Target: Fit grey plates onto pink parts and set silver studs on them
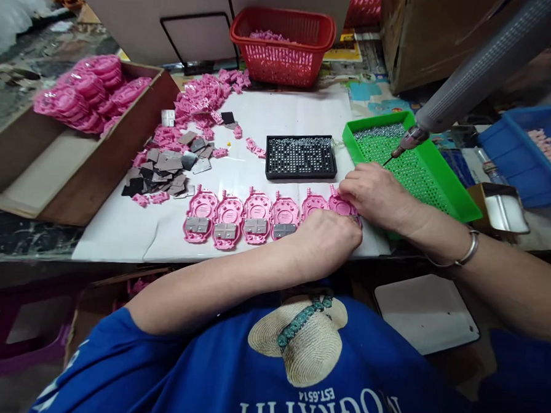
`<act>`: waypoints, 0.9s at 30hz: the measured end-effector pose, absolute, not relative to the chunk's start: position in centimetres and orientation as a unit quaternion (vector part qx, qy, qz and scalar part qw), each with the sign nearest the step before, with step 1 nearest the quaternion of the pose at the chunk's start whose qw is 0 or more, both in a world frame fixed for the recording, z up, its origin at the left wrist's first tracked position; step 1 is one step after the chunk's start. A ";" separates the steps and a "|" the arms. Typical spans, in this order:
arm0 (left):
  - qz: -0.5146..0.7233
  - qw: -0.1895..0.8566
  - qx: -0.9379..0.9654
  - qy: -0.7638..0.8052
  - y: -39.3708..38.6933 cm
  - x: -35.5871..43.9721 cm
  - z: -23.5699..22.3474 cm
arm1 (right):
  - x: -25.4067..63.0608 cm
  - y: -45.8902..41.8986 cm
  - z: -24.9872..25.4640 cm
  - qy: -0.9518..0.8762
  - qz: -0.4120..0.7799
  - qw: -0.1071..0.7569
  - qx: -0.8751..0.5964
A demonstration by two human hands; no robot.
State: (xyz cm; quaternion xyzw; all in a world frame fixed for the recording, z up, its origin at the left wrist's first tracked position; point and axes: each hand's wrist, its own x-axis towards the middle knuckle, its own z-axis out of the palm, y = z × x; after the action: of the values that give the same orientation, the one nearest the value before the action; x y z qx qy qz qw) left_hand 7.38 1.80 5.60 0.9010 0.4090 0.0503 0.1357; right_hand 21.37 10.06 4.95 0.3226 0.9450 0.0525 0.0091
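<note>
One pink casing [339,205] under right hand [373,190]

- Table [10,240]: dark, marbled; white sheet [308,109] spread over its middle.
- Landmark: black tray [300,175], set on sheet.
- In front of black tray: six pink casings [285,208], in a row.
- Left of it: loose grey plates [167,165]; small pink parts [202,98] heaped.
- Far left of it: cardboard box [96,175].
- Behind it: red basket [283,64].
- Right of it: green tray [463,206] stood near.

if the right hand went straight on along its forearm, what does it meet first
Past the pink case at its fingers, the right hand would probably meet the black tray first, though the hand's height is unclear.
</note>
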 end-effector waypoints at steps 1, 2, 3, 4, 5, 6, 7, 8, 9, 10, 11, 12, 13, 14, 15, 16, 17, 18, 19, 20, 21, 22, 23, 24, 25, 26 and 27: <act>0.059 0.151 0.897 0.411 1.9 7.0 5.6 | 21.4 10.0 4.9 0.945 0.053 0.007 0.323; 0.075 0.173 0.888 0.419 2.0 6.4 5.6 | 21.5 10.0 4.9 0.945 0.052 0.005 0.322; 0.102 0.204 0.875 0.428 2.0 5.8 5.6 | 21.6 9.9 5.0 0.945 0.051 0.003 0.322; 0.152 0.244 0.851 0.441 2.1 5.0 5.7 | 21.7 9.8 5.1 0.945 0.054 0.002 0.324; 0.205 0.297 0.818 0.448 2.1 4.1 5.7 | 21.9 9.6 5.2 0.943 0.056 -0.004 0.328; 0.254 0.358 0.779 0.447 2.0 3.3 5.8 | 22.0 9.3 5.5 0.941 0.055 -0.022 0.334; 0.295 0.415 0.737 0.443 1.9 2.4 5.8 | 22.0 8.9 5.8 0.938 0.045 -0.058 0.339; 0.323 0.461 0.698 0.443 1.8 1.6 5.8 | 22.0 8.5 6.2 0.934 0.019 -0.108 0.340; 0.344 0.496 0.662 0.444 1.6 1.0 5.8 | 21.9 7.9 6.5 0.927 -0.026 -0.164 0.335; 0.357 0.522 0.632 0.448 1.5 0.4 5.8 | 21.7 7.4 6.9 0.918 -0.086 -0.214 0.323; 0.362 0.542 0.610 0.451 1.3 0.0 5.8 | 21.5 6.9 7.1 0.908 -0.150 -0.249 0.303; 0.364 0.560 0.594 0.449 1.2 -0.2 5.8 | 21.1 6.4 7.3 0.901 -0.204 -0.264 0.276; 0.364 0.577 0.582 0.443 1.1 -0.4 5.8 | 20.8 6.1 7.3 0.900 -0.242 -0.265 0.249; 0.362 0.592 0.575 0.434 1.0 -0.5 5.7 | 20.5 5.9 7.2 0.902 -0.262 -0.260 0.223; 0.360 0.604 0.571 0.425 1.0 -0.6 5.7 | 20.2 5.7 7.1 0.906 -0.268 -0.258 0.202; 0.357 0.611 0.569 0.419 1.0 -0.6 5.7 | 19.9 5.7 6.9 0.909 -0.267 -0.259 0.186; 0.354 0.613 0.571 0.417 1.0 -0.7 5.6 | 19.7 5.8 6.7 0.911 -0.266 -0.263 0.177; 0.351 0.612 0.574 0.417 0.9 -0.7 5.6 | 19.6 5.9 6.5 0.910 -0.268 -0.266 0.172; 0.347 0.608 0.579 0.419 0.9 -0.8 5.5 | 19.5 6.0 6.4 0.908 -0.273 -0.267 0.169; 0.343 0.602 0.585 0.422 0.9 -0.9 5.5 | 19.4 6.1 6.4 0.906 -0.281 -0.269 0.166; 0.342 0.594 0.591 0.426 0.9 -1.0 5.4 | 19.4 6.2 6.4 0.904 -0.290 -0.270 0.163; 0.341 0.586 0.597 0.429 0.9 -1.1 5.3 | 19.4 6.3 6.5 0.900 -0.300 -0.272 0.161; 0.340 0.579 0.602 0.432 0.9 -1.2 5.3 | 19.4 6.4 6.6 0.896 -0.310 -0.274 0.163; 0.340 0.574 0.604 0.436 0.9 -1.2 5.3 | 19.4 6.5 6.8 0.890 -0.319 -0.278 0.168; 0.340 0.573 0.604 0.438 0.9 -1.3 5.3 | 19.4 6.5 6.9 0.885 -0.325 -0.281 0.177; 0.341 0.576 0.600 0.438 0.9 -1.3 5.3 | 19.4 6.6 7.1 0.881 -0.329 -0.285 0.189; 0.343 0.582 0.593 0.437 0.9 -1.3 5.4 | 19.4 6.7 7.2 0.877 -0.329 -0.287 0.200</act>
State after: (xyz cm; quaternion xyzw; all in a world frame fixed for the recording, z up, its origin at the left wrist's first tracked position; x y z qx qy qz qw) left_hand -1.32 0.89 5.42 0.5935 0.4371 0.3432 0.5822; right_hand 19.43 6.69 7.19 0.2001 0.8772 -0.3287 -0.2872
